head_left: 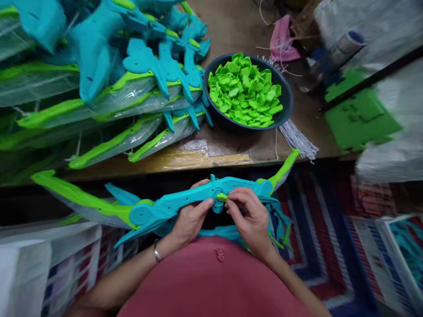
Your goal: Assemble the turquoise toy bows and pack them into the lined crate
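Plainly, from the head camera, the bow-shaped toy [185,199] is moulded plastic, turquoise through a ridged middle section with small dark holes, with lime-green limbs sweeping up to either side. Clear film, glossy and creased, hangs beneath its longer green limb. The small green piece [222,197] is a slim sliver of the same lime colour. Dark and round, the bowl [288,103] is heaped with loose green pieces [244,90], faceted and thin-walled. Beside it, the bundle of white cords [299,141] lies in fine straight strands, and a soft pink cloth [282,42] sits crumpled beyond. The brown table [231,26] has a worn front edge crossed by shiny tape.

The toy is held just in front of the body, near the table's edge. The left hand [190,222] grips its middle, thumb pressed at the lower edge beside the centre, other fingers partly hidden behind. The right hand [250,215] pinches the green piece between thumb and forefinger, over the toy's central fitting; whether the piece touches it cannot be told.

Counted, there is one toy in hand, one piece between the fingertips, one bowl and one cord bundle. The loose pieces and the stacked toys [142,57] overlap too much to number.
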Demonstrator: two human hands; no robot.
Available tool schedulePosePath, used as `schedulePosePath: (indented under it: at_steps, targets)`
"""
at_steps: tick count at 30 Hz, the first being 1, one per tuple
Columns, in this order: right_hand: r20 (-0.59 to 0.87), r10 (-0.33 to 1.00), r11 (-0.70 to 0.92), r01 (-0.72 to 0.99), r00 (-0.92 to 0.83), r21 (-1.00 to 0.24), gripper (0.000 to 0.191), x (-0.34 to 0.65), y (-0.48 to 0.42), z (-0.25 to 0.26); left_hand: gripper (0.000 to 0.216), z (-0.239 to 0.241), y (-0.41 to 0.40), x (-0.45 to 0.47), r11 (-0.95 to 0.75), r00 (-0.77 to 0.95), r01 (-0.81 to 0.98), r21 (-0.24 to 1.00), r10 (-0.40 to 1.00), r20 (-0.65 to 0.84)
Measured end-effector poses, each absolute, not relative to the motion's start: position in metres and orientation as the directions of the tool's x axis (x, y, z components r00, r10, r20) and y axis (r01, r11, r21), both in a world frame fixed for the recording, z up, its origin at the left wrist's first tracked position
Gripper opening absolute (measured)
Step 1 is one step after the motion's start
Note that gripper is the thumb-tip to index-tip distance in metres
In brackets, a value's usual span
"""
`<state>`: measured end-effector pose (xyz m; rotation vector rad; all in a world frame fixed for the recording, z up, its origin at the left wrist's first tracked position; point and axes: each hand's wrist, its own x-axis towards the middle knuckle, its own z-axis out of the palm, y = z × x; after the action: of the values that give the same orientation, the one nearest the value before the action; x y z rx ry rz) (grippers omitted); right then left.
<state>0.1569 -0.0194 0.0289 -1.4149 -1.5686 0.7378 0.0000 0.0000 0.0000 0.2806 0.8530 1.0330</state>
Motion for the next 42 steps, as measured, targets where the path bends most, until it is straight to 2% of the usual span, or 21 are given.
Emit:
schedulePosePath:
  at_steps: [4, 13, 20, 26, 33, 37, 42]
  targets:
    - [0.24, 0.97, 0.195, 0.47, 0.036, -0.861, 0.012, 0.157, -0.021, 0.025, 0.078, -0.005, 0.0, -0.002, 0.509, 0.214, -0.607, 0.611, 0.845, -0.491]
    - [0.319, 0.936, 0.34, 0.619, -0.15, -0.708, 0.016, 0.161, -0.02, 0.029, 0.075, -0.006, 0.001, -0.001, 0.498, 0.209, -0.595, 0.631, 0.854, -0.477]
    - [0.37, 0.864, 0.49, 0.742, -0.342, -0.458, 0.028, 0.163, -0.019, 0.031, 0.073, -0.008, -0.001, -0.002, 0.499, 0.218, -0.571, 0.652, 0.858, -0.465]
    - [0.437, 0.854, 0.475, 0.766, -0.281, -0.434, 0.027, 0.158, -0.017, 0.025, 0.074, -0.011, -0.001, -0.003, 0.503, 0.233, -0.563, 0.656, 0.858, -0.458]
    - [0.541, 0.767, 0.584, 0.724, -0.343, -0.368, 0.028, 0.16, -0.008, 0.01, 0.078, -0.013, 0.0, -0.003, 0.518, 0.235, -0.571, 0.636, 0.846, -0.478]
    - [0.532, 0.744, 0.603, 0.749, -0.404, -0.275, 0.031, 0.163, -0.005, 0.014, 0.082, -0.014, 0.001, -0.002, 0.502, 0.242, -0.567, 0.653, 0.859, -0.45]
    - [0.433, 0.756, 0.6, 0.784, -0.49, -0.16, 0.038, 0.162, -0.011, 0.021, 0.083, -0.014, 0.002, 0.0, 0.5, 0.218, -0.565, 0.656, 0.857, -0.466]
